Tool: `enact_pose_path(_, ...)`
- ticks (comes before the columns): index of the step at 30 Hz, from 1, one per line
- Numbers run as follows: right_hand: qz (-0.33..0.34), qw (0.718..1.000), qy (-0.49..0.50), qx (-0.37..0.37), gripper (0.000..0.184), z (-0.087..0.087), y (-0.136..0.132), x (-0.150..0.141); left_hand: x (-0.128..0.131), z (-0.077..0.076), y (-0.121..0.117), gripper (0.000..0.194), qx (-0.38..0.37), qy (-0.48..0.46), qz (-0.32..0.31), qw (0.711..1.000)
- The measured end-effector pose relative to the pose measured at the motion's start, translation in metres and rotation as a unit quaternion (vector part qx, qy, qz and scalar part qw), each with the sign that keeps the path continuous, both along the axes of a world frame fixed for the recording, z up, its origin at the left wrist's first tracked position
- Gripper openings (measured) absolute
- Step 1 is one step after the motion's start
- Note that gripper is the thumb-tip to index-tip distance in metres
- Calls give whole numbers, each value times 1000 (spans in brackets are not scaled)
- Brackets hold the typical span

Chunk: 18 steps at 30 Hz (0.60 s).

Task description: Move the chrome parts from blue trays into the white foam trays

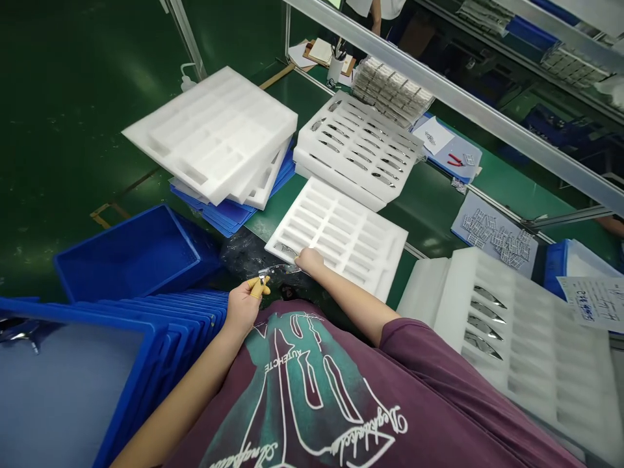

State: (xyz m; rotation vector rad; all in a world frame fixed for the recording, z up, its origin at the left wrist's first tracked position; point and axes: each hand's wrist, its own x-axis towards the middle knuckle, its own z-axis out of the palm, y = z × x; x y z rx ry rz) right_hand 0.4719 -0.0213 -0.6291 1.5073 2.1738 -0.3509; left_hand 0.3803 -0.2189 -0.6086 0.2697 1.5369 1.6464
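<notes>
My left hand (246, 304), with yellow covers on some fingertips, is closed on the left end of a shiny, narrow metal part (277, 268). The fingers of my right hand (310, 260) pinch around its right end, so the part spans between both hands. Its exact kind is too small to make out. Just beyond my right hand lies a white foam tray (336, 227) with rows of slots. One shiny curved part (285, 249) rests in its near left corner.
Behind stands a stack of foam trays (358, 146) filled with shiny parts. White foam blocks (219, 130) sit at left above a blue bin (127, 253). Nested blue trays (160, 331) are by my left arm. Another foam tray (531, 351) with several shiny parts is at right. A metal rail (439, 91) crosses overhead.
</notes>
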Motion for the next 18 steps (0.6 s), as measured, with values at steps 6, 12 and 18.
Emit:
enact_pose_path(6, -17, 999, 29, -24, 23, 6, 2, 1, -9, 30, -22, 21, 191, 488, 36, 851)
enact_pose_path(12, -87, 910, 401, -60, 25, 41, -10, 48, -17, 50, -30, 21, 218, 623, 69, 748)
enact_pose_path(18, 157, 775, 612, -30, 29, 108, -39, 72, -17, 53, -30, 19, 210, 626, 95, 745)
